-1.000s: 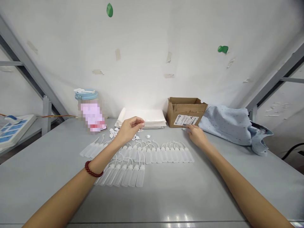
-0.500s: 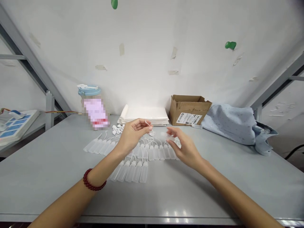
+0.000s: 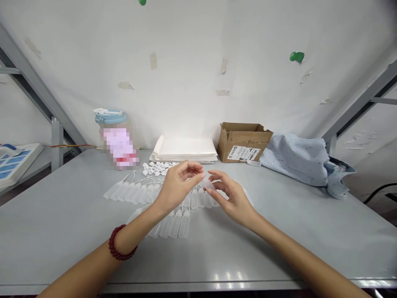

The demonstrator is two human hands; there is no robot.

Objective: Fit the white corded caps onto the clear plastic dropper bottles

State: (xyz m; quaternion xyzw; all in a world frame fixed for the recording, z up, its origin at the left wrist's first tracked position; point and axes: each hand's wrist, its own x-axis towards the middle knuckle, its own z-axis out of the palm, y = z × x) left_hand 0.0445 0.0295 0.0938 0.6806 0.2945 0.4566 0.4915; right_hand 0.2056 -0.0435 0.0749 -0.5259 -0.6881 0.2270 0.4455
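My right hand (image 3: 232, 196) grips a small translucent plastic bottle (image 3: 209, 183) between thumb and fingers, tilted toward the other hand. At the bottle's upper left end, my left hand (image 3: 178, 186) is closed in a pinch; the small white piece in it is mostly covered by the fingertips. Under and around both hands lie rows of similar translucent bottles (image 3: 183, 225) with thin white straps or tubes at their tops. A cluster of small white caps (image 3: 158, 168) lies just beyond my left hand.
A stack of white sheets or bags (image 3: 186, 150) and an open cardboard box (image 3: 243, 142) stand along the wall. Light blue speckled cloth (image 3: 294, 159) lies at the right. A blue-lidded container (image 3: 111, 118), partly blurred, stands at the left on the grey table (image 3: 248, 256).
My right hand has moved left with the bottle, bringing its end up to my left fingertips. My left hand has lowered slightly. The camera view has shifted a little.
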